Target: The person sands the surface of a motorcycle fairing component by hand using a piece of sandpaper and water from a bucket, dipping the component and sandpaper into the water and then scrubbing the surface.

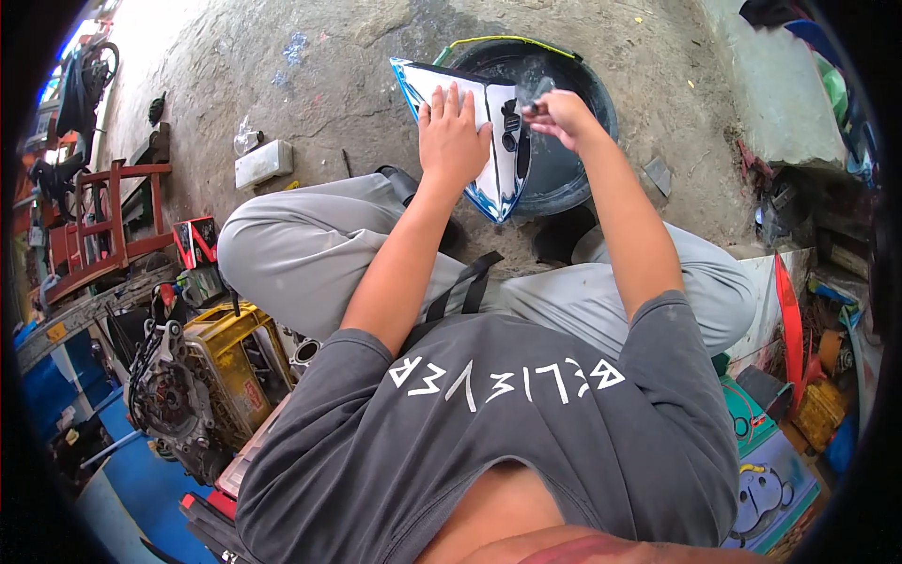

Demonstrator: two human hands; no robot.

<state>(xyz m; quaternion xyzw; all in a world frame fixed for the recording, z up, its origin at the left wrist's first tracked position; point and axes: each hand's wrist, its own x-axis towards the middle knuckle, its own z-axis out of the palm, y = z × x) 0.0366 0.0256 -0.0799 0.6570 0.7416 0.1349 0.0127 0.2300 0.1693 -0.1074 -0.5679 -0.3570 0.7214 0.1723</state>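
A white panel (457, 91) with blue patterned edges, a dark line and black markings leans over the left part of a black round basin (601, 103); it looks like a motorcycle fairing. My left hand (452, 136) lies flat on the panel's white face, fingers stretched out. To the right of the markings, above the basin, my right hand (561, 117) has its fingers pinched together. A crumpled-looking see-through patch (536, 87) and a small dark bit show at those fingertips; I cannot make out what they are. The basin's contents are partly hidden by the panel and my hand.
A yellow-green strip (507, 39) runs along the basin's far rim. On the concrete floor to the left lies a pale box (263, 164). A metal engine part (169, 395) and a yellow crate (230, 357) stand near my left knee. A red panel (787, 320) stands at right.
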